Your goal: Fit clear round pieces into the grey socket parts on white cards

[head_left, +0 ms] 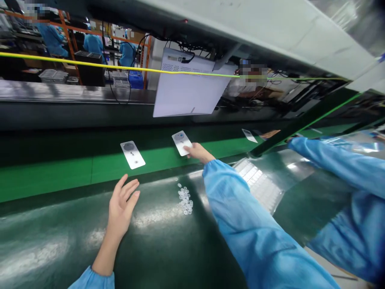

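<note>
My right hand [198, 152] grips the lower corner of a white rectangular panel [183, 147], thumb on top, at the green conveyor belt. The panel looks like a phone back cover with a grey round patch at its upper end. A second white panel [136, 157] of the same kind lies on the belt to the left, bearing a dark round patch and small marks. Just below that one hovers my left hand [122, 202], fingers apart and holding nothing. Between my arms, a small heap of clear round discs [185, 200] rests on the dark green worktop [150, 253].
A clear plastic tray [255, 180] lies right of my right forearm. Beyond it, a co-worker's blue sleeve [337, 160] reaches to the belt [75, 176], near another white panel [249, 135]. A monitor back [189, 90] and a yellow-green cable [120, 68] hang ahead. A green post [306, 120] slants on the right.
</note>
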A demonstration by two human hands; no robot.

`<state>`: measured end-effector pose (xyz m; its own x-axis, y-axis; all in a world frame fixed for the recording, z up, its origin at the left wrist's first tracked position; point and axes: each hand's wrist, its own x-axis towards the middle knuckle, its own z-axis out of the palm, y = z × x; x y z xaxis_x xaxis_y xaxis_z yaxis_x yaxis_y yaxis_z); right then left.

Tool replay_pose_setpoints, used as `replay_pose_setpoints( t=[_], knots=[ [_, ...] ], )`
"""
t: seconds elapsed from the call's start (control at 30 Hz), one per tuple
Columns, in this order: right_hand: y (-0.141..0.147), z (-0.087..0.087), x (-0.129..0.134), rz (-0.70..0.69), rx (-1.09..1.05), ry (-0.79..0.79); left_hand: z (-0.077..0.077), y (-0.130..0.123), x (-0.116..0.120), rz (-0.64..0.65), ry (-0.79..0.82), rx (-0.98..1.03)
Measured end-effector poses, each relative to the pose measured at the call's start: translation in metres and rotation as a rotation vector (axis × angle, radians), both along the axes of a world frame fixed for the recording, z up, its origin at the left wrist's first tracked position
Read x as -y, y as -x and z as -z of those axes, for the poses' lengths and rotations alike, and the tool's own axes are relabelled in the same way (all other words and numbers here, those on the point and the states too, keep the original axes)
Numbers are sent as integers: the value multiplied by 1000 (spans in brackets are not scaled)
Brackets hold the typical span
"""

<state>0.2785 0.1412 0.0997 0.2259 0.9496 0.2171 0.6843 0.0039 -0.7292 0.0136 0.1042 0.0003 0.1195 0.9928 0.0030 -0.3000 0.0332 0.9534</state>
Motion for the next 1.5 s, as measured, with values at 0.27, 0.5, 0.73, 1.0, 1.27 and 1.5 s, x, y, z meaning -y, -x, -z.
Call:
replay_pose_setpoints(
  t=[0.27, 0.5, 0.73, 1.0, 1.27, 1.5],
  knots=[
    [75, 68, 110, -529, -542, 629, -4, -11, 14, 162, 263, 113],
    [79, 60, 133, -244, -128, 149, -13, -26, 28, 223, 455, 149],
    [82, 67, 112, -320, 122, -174, -13, -27, 29, 136, 266, -76],
    [77, 74, 107, -311, 393, -202, -8, -30, 31, 167, 56, -280],
    [79, 73, 100, -293, 336, -160, -11, -24, 27, 257, 74, -225],
    [86, 75, 92, -244, -399, 93, -2, -24, 27, 195, 194, -138]
  ],
)
